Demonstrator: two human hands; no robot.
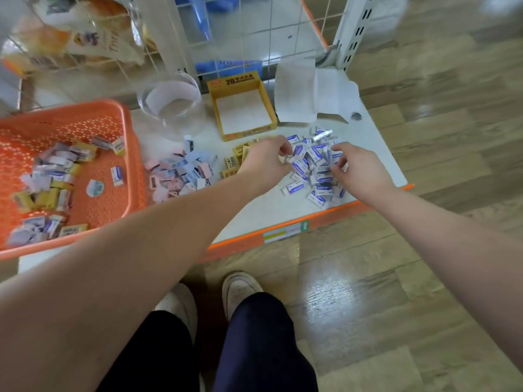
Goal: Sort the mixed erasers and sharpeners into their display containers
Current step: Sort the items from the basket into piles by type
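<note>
At two o'clock, left hand pinches an eraser; right hand curls into the blue-white pile, hold unclear. Best gather only matching ones for the yellow box at twelve.

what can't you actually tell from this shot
Head view:
Whether left hand or right hand grips any blue-and-white wrapped erasers: curled fingers hide it.
Print on those wrappers: too small, blurred.
Orange perforated plastic basket: frame edge cuts it off.
Small yellow-wrapped erasers: left hand covers some.
</note>
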